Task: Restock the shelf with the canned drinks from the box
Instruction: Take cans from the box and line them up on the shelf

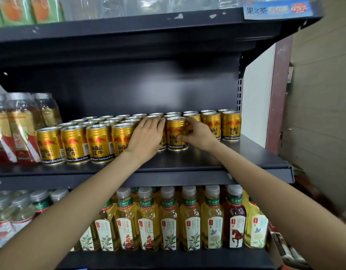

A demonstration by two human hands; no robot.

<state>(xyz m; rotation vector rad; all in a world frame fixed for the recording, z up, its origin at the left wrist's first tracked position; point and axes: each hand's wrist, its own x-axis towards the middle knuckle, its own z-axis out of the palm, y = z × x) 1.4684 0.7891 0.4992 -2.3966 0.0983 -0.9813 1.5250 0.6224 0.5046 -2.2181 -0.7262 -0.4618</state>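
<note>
Can [176, 133] rigid, smooth, prob heavy; right hand [199, 133] grasps its 3 o'clock side, left hand [146, 136] flat, released on cans at 9 o'clock

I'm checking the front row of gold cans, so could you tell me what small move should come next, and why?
Probably draw the held can forward. The right hand grips it and the left hand lies flat over its neighbour, yet both stand behind the front cans on the shelf.
</note>
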